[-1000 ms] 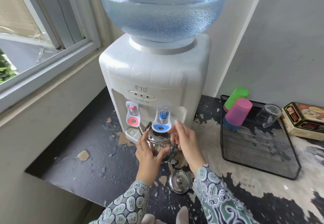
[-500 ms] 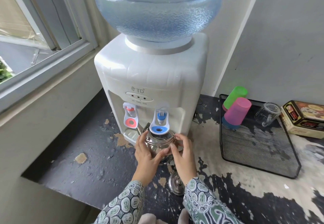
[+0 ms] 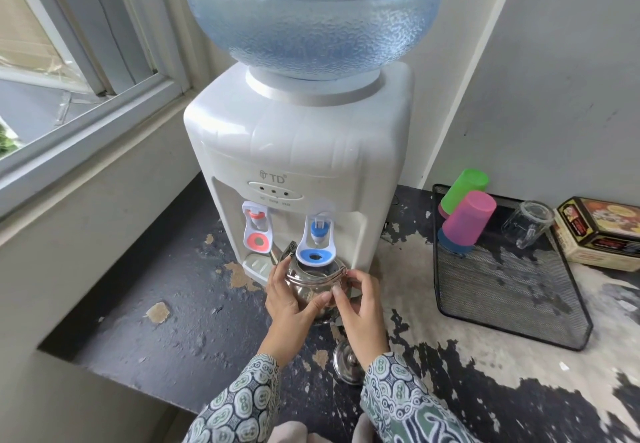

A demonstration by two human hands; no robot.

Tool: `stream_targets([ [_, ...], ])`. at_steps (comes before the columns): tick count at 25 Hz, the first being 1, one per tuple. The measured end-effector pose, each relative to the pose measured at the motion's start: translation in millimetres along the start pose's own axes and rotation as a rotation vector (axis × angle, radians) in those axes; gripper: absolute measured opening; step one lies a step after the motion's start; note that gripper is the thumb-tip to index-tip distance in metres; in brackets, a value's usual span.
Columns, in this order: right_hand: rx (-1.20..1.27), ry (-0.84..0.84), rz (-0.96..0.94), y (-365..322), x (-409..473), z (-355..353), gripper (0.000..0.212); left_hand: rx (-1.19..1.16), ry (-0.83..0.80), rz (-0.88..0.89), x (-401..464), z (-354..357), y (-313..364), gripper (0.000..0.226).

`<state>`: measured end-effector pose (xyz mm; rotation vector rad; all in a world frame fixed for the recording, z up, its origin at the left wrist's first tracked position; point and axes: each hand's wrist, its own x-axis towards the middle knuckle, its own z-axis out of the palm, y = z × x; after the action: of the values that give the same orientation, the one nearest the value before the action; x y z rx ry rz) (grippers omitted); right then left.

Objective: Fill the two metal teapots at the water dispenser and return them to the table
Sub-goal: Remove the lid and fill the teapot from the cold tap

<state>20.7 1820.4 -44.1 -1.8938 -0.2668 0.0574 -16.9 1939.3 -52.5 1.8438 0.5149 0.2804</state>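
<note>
Cupping the teapot (image 3: 311, 290) under the blue tap (image 3: 316, 245): left hand (image 3: 289, 307) and right hand (image 3: 360, 307), fingers curled.

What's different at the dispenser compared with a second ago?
The right hand came down from beside the blue tap and now grips the teapot on its right side, next to the folded handle. The left hand stays on the pot's left side, the pot under the blue tap, the lid on the counter.
</note>
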Motion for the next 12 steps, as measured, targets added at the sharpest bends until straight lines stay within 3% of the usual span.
stream_targets([
  [12, 0.053, 0.001, 0.046, 2.9, 1.8, 2.4, 0.028, -0.038, 0.010, 0.002, 1.3, 2.1, -6.0, 0.083],
])
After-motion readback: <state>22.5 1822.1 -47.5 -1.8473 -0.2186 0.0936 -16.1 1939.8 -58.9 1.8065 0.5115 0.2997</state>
